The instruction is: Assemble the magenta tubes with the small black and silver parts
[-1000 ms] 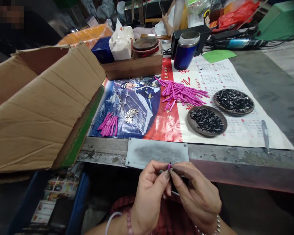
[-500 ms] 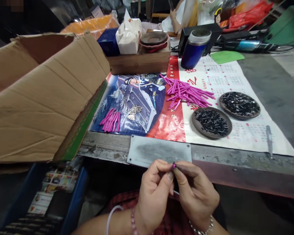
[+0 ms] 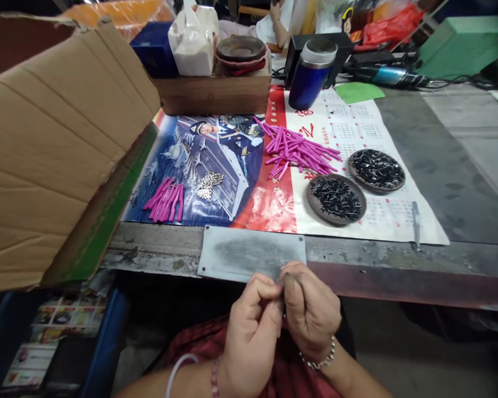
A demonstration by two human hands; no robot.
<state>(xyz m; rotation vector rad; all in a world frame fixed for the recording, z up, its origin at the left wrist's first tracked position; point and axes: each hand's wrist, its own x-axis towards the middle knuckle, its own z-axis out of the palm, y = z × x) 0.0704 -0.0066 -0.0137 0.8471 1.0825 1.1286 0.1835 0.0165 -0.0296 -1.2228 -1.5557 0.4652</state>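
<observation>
My left hand [image 3: 253, 323] and my right hand [image 3: 311, 304] meet fingertip to fingertip just below the table's front edge. Both are closed in a pinch. Half a second ago a small magenta stick end with a black tip showed between them; now the fingers hide it. Beyond my hands lies a loose heap of magenta sticks [image 3: 301, 149], with a smaller bundle of magenta sticks [image 3: 166, 200] at the left. Small silver rings [image 3: 210, 184] are piled near that bundle. Thin black pins [image 3: 335, 197] fill one shallow dish, and more dark pins [image 3: 377, 167] fill another.
A grey metal plate [image 3: 251, 251] is fixed at the table edge. A large cardboard box [image 3: 58, 149] stands left. Behind are a wooden box [image 3: 211, 95], a blue tumbler [image 3: 309, 77] and a rotary tool [image 3: 384, 76]. A pen-like tool [image 3: 415, 224] lies right. A person sits behind.
My right hand has turned and curled closer against the left, covering the magenta end that showed before. The view has shifted, so the table things sit further left.
</observation>
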